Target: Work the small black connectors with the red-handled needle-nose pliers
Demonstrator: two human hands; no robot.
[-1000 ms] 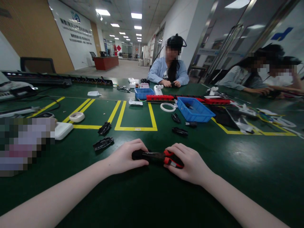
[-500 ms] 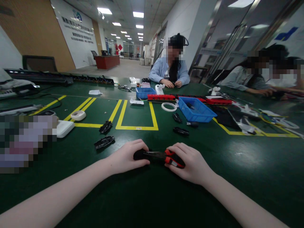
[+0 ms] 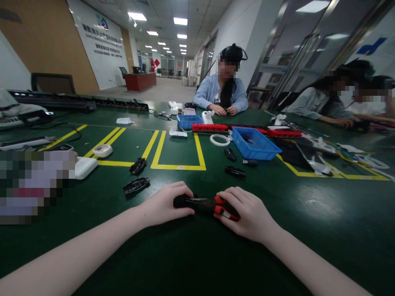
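Observation:
My left hand [image 3: 171, 201] is closed around a small black part [image 3: 180, 201], whose exact kind I cannot make out. My right hand [image 3: 247, 211] grips the red-and-black handles of a pair of pliers [image 3: 202, 202]. The jaws point left and meet the black part between my hands. Beyond my left hand lie two black plastic shell pieces, one nearer [image 3: 135, 186] and one farther [image 3: 138, 165]. Past my right hand are more small black pieces, one long [image 3: 235, 171] and one shorter [image 3: 230, 154].
A blue bin [image 3: 256, 144] holding dark parts stands at the right, beside a white ring [image 3: 219, 140]. Red strips [image 3: 210, 127] lie behind it. At left are a white box [image 3: 84, 167] and a tape roll [image 3: 103, 151]. A person [image 3: 220, 88] sits across the green table.
The plier handles look slightly more spread in my right hand. My left hand and the black part stay in place.

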